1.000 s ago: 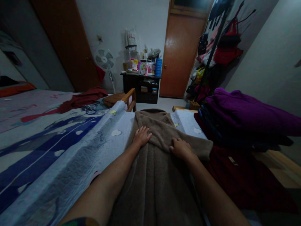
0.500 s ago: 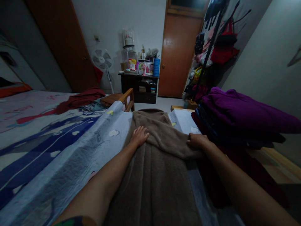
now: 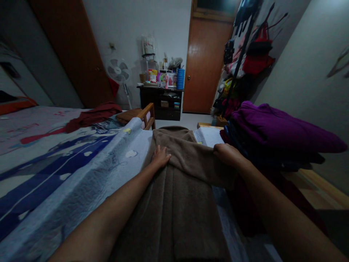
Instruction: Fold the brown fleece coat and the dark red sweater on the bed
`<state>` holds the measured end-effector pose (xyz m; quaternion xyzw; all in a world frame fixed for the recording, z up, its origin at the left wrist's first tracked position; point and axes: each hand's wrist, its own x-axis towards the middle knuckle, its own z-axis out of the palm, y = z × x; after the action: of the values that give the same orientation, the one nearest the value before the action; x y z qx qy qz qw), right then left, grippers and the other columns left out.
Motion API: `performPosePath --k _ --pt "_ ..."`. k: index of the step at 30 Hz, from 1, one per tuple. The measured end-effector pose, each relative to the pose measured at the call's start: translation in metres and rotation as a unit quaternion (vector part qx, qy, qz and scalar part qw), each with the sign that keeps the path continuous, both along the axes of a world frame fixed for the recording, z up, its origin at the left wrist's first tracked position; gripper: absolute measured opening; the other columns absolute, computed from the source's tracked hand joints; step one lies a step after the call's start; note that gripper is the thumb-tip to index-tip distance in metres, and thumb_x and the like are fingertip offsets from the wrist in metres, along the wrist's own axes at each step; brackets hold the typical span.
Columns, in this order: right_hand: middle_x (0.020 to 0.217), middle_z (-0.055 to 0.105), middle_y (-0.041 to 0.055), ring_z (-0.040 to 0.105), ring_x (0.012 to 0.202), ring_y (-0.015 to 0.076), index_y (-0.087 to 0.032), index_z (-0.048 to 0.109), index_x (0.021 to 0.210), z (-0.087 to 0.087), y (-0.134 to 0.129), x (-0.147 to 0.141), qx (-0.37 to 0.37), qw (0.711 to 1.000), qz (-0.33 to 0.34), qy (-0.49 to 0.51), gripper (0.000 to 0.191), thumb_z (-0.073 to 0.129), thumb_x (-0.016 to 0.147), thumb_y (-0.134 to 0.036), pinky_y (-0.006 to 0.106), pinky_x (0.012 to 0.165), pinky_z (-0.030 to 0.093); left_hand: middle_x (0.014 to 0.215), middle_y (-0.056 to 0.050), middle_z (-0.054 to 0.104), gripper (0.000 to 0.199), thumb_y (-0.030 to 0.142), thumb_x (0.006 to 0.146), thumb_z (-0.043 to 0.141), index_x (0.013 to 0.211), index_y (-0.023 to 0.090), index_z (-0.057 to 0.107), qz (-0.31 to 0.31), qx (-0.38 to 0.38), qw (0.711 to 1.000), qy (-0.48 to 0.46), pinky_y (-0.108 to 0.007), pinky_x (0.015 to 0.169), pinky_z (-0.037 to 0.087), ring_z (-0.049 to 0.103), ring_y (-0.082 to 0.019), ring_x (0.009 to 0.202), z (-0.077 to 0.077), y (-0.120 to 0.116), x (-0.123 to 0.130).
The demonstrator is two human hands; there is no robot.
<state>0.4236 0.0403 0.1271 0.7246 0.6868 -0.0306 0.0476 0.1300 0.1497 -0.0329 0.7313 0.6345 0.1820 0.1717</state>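
Note:
A brown fleecy coat [image 3: 188, 214] lies lengthwise in front of me on a pale blue, patterned cover [image 3: 106, 196]. One sleeve [image 3: 196, 156] crosses its upper part and runs out to the right. My left hand [image 3: 161, 156] rests on the coat near the inner end of that sleeve, fingers spread and pressing down. At the sleeve's outer part, my right hand [image 3: 227, 154] has its fingers closed on the upper edge of the cloth. The sleeve's end hangs below that hand, beside dark red cloth [image 3: 245, 207].
A folded pile topped by a purple garment [image 3: 283, 127] stands close at the right. On the left lie a bed with a blue-and-white blanket [image 3: 68, 160] and a dark red garment [image 3: 95, 116]. A wooden frame post [image 3: 148, 112], a fan [image 3: 118, 71] and a dark cabinet [image 3: 160, 103] are farther back.
My right hand has risen slightly and moved a little left, lifting the sleeve's edge with it. The left hand stays on the coat, its fingers a bit more bent.

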Motion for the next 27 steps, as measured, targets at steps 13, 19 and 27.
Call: performPosePath --k 13,19,27 --pt "0.083 0.069 0.0002 0.062 0.064 0.0148 -0.022 0.059 0.117 0.004 -0.027 -0.041 0.059 0.710 -0.071 0.698 0.043 0.063 0.075 -0.032 0.025 0.058 0.049 0.131 -0.012 0.061 0.054 0.022 0.079 0.061 0.132 0.018 0.049 -0.056 -0.067 0.977 -0.192 -0.034 0.097 0.048 0.058 -0.023 0.119 0.019 -0.058 -0.018" --pt "0.086 0.070 -0.0002 0.064 0.070 0.0142 -0.022 0.060 0.113 -0.017 -0.037 -0.066 0.092 0.574 -0.050 0.812 0.051 0.076 0.066 -0.034 0.026 0.065 0.051 0.130 -0.011 0.061 0.045 0.030 0.085 0.057 0.128 0.018 0.052 -0.118 -0.131 0.931 -0.321 -0.032 0.094 0.049 0.059 -0.021 0.117 0.045 -0.102 -0.007" --pt "0.095 0.070 -0.0006 0.067 0.080 0.0173 -0.027 0.056 0.118 -0.041 -0.063 -0.109 -0.026 0.551 -0.010 0.834 0.060 0.079 0.064 -0.033 0.031 0.076 0.053 0.117 -0.005 0.068 0.046 0.057 0.090 0.048 0.121 0.025 0.059 -0.130 -0.282 0.741 -0.595 -0.029 0.084 0.050 0.063 -0.019 0.106 0.070 -0.151 0.013"
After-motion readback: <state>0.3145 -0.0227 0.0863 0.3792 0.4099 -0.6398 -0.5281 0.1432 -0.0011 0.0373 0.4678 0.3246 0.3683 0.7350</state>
